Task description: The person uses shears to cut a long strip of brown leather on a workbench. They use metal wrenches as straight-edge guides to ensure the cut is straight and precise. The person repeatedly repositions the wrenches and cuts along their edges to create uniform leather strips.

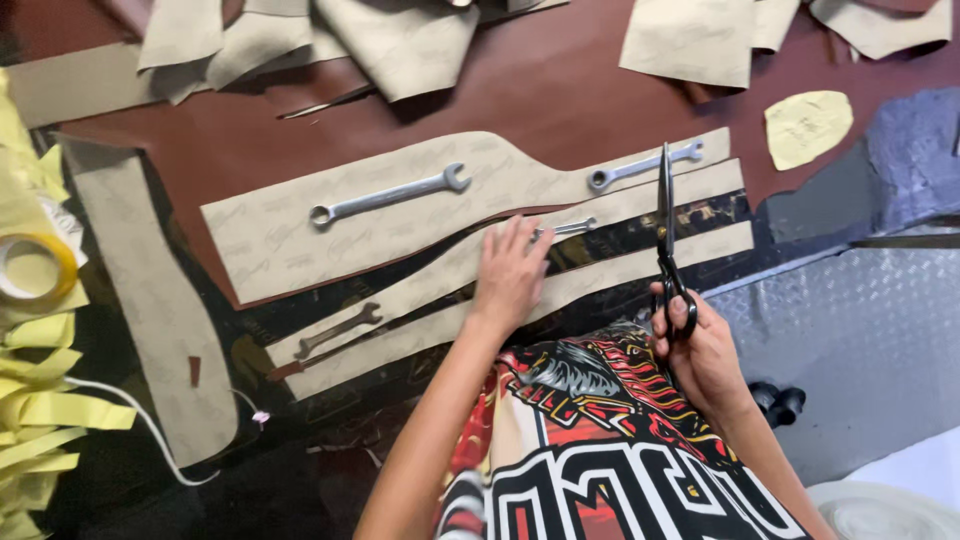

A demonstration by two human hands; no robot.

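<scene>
My left hand lies flat, fingers spread, on a long tan paper pattern strip laid over dark brown leather. My right hand grips black-handled scissors, blades pointing away and standing over the strips' right ends. A wide tan pattern piece lies above, weighted by a silver wrench. A second silver wrench sits at its narrow right end. A small wrench lies by my left fingertips. A dark wrench rests on the lower strip's left end.
Loose tan pattern pieces pile at the back. A yellowish oval piece lies at the right. A tape roll and yellow strips sit at the left edge. A curved tan piece, white cord and metal tread plate are nearby.
</scene>
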